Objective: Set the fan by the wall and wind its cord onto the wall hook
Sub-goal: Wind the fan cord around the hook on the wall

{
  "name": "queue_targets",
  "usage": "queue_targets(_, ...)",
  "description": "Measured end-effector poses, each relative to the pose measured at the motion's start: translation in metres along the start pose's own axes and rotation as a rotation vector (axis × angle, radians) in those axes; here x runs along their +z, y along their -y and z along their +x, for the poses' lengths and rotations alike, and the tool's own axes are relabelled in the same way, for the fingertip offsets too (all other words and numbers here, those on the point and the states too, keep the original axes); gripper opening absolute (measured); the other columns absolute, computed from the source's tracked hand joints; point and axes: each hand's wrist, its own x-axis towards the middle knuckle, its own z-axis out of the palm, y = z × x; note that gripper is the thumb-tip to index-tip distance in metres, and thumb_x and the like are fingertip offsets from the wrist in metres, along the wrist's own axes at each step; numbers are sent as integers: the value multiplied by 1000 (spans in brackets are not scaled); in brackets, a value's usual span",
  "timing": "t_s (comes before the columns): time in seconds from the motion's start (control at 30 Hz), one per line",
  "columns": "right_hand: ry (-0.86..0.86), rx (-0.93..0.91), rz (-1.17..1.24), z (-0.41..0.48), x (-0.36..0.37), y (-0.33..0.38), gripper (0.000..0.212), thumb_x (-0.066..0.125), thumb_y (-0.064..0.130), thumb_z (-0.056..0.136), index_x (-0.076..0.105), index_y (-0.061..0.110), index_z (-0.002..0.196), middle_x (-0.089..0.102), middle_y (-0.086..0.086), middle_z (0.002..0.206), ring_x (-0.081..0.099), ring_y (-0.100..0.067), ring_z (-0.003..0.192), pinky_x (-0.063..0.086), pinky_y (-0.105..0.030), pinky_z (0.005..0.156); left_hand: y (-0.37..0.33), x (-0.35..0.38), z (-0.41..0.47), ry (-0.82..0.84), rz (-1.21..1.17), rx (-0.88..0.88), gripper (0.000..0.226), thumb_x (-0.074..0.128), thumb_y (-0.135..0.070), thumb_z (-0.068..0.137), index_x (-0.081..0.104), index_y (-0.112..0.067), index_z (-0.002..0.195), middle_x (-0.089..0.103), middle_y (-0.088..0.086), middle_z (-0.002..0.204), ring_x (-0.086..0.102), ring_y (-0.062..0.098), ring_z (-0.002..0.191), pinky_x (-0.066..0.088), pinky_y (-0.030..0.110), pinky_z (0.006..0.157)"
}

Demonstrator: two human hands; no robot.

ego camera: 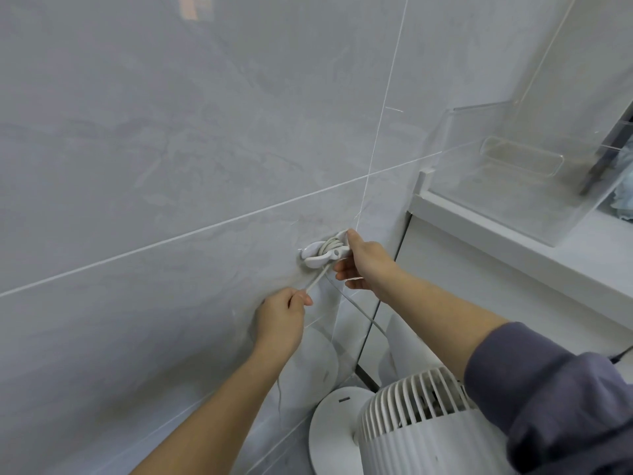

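The fan (411, 416) runs off the bottom edge, and the sleeve (555, 399) covers its right side. The right hand (363, 265) and coils of cord (318, 278) hide most of the hook (310, 253). A blurred blue thing (623, 197) is cut by the right edge.

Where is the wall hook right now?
Head view, mid-frame on the tiled wall: the wall hook sits beside the right hand, above the left hand gripping the cord.
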Motion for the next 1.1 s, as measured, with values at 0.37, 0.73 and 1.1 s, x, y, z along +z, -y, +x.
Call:
queue_targets(0.37,128,84,214,-29,9,8,18,60,19,89,61,7,101,57,-11,87,61,-24,77,57,-31,63,-32,-17,-14,62,-345,-193,25,47,-21,97,57,-12,76,48,-1,52,44,13,36,36,21,40)
queue_targets(0.73,176,7,81,-24,2,23,15,57,-4,90,59,-9,104,59,-22,96,62,-25,78,57,-30,69,-39,-17,-18,-9,-391,-113,27,39,-12,97,62,-13,82,46,-2,56,41,12,39,36,24,46)
queue_targets(1.1,268,72,66,-24,-6,32,12,50,-7,93,54,-7,105,59,-24,102,61,-30,86,49,-26,56,-52,-10,-22,-114,-436,43,32,39,-13,98,63,-17,78,51,-11,49,43,7,39,36,17,40)
